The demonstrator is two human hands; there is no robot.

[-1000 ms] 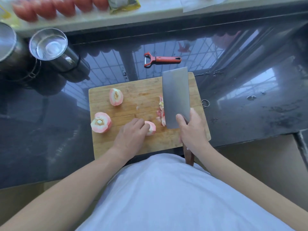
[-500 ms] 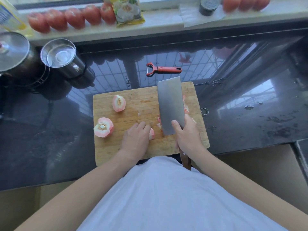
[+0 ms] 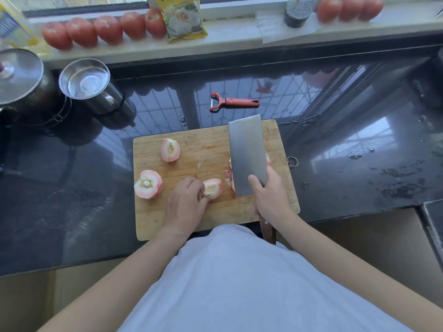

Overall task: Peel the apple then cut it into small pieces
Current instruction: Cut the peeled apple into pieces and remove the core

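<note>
A wooden cutting board (image 3: 191, 219) lies on the dark counter. On it my left hand (image 3: 185, 204) pinches a peeled apple chunk (image 3: 213, 187). My right hand (image 3: 271, 197) grips a cleaver (image 3: 247, 154) by its wooden handle, the wide blade lying flat-faced towards me just right of the chunk. Small cut apple bits (image 3: 229, 174) lie along the blade's left edge, and more are partly hidden behind it. Two more peeled apple pieces rest on the board: a quarter (image 3: 170, 150) at the back and a core-side piece (image 3: 148, 184) at the left edge.
A red peeler (image 3: 233, 102) lies on the counter behind the board. Two steel pots (image 3: 84, 80) stand at the back left. Tomatoes (image 3: 105, 29), a yellow packet (image 3: 183, 19) and a dark jar (image 3: 298, 10) line the window sill.
My left hand has drawn back to the left, so more of the chunk shows. The cleaver stays just right of the chunk. The view has tilted up towards the sill.
</note>
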